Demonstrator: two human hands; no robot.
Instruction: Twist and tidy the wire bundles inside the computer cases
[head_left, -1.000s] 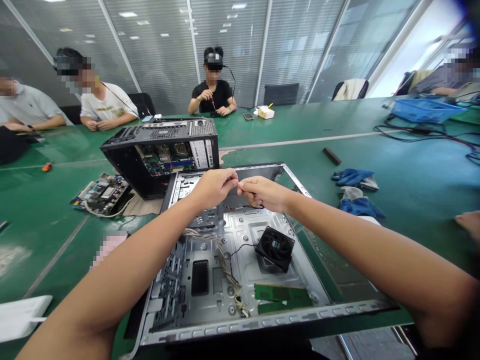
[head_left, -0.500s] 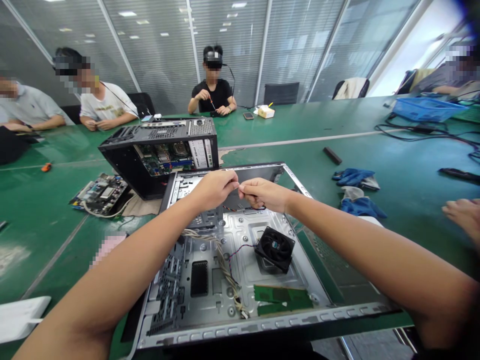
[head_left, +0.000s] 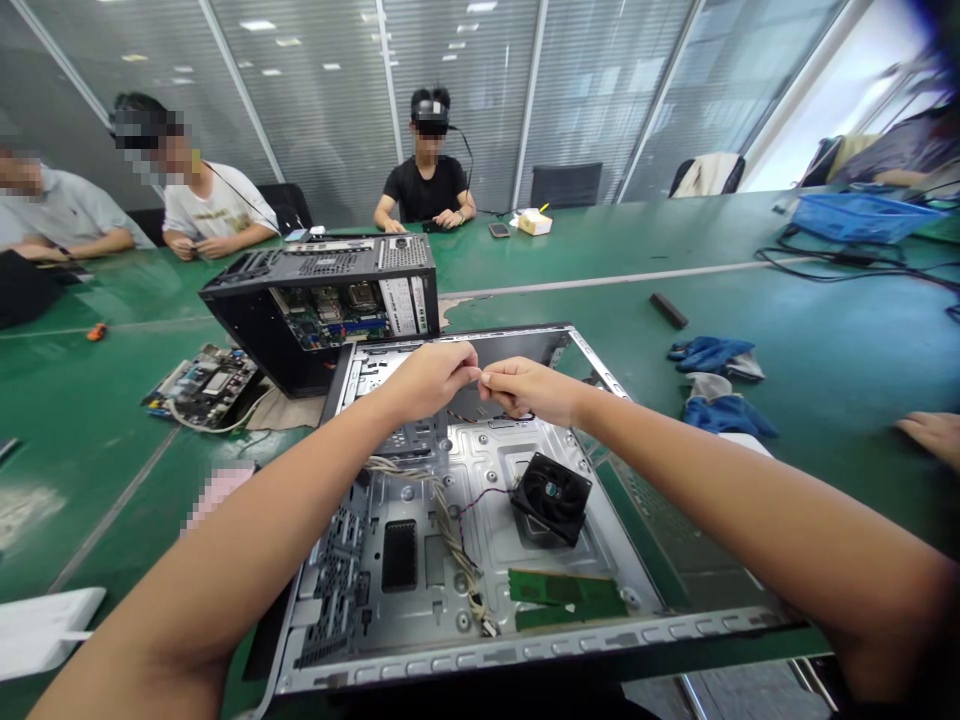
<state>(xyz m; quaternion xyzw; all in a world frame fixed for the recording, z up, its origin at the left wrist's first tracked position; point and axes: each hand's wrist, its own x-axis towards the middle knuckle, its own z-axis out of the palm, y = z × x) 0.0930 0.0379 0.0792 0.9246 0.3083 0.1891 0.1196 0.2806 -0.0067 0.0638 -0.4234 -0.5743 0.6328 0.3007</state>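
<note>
Head view: left hand point(head_left: 427, 378) and right hand point(head_left: 529, 388) pinched together above chassis point(head_left: 495, 470).

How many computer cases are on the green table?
2. One open case lies flat in front, under the left hand and right hand. One black case sits behind it, to the left. More may be out of view.

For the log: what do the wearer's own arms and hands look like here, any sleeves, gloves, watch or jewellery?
Both arms are bare from the frame edge to the fingers: no sleeves show. The left hand and right hand wear no gloves, and no watch, band or ring is visible on either. No markings or cables on the arms.
</note>
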